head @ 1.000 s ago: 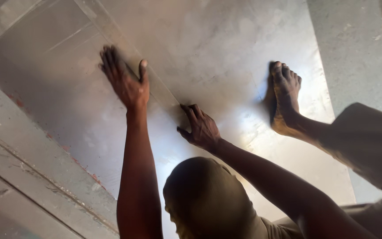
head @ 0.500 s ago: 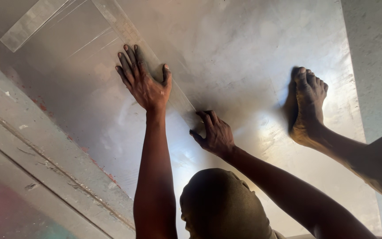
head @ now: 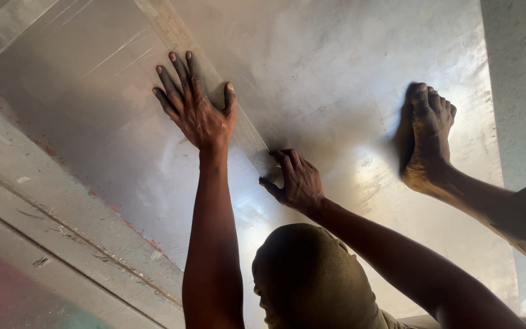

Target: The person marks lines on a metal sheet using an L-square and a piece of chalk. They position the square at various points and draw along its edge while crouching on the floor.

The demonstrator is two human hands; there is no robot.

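Left hand [head: 197,109] stays spread flat on the ruler [head: 214,79]; right hand [head: 293,180], curled at its edge, has slid along the sheet [head: 336,61].

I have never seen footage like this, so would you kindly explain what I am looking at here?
There is no machine here: a camera worn on a person's head looks down at their own bare hands. They crouch over a shiny metal sheet on the floor. The left hand presses flat on a long metal ruler lying across the sheet. The right hand is curled at the ruler's edge; whether it holds a small tool I cannot tell. A bare foot rests on the sheet, a knee below.
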